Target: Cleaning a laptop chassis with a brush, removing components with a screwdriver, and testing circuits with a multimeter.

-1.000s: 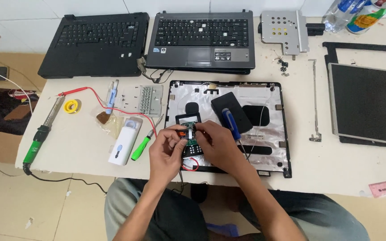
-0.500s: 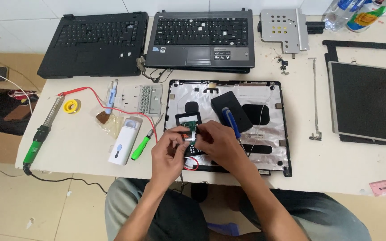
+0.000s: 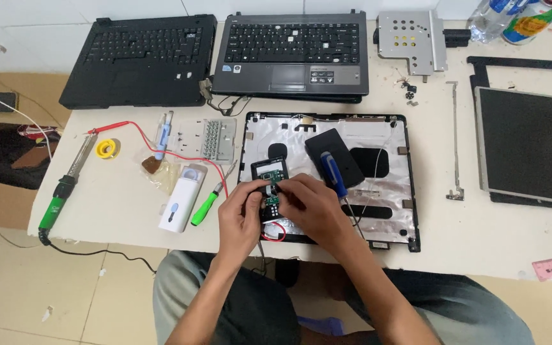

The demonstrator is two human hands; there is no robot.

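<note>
My left hand and my right hand meet over a small black multimeter that lies on an opened laptop lid shell. Both hands pinch at the meter's lower half, around its dial. A red lead loops out below the hands and runs left across the table. A blue-handled screwdriver lies just right of the meter, close to my right hand, next to a black flat piece.
Two laptops sit at the back. A soldering iron, solder roll, white device, green screwdriver lie left. A screen panel, metal bracket, hinge strip lie right.
My hands have shifted slightly on the meter, fingers working around its dial. Nothing else on the table has moved.
</note>
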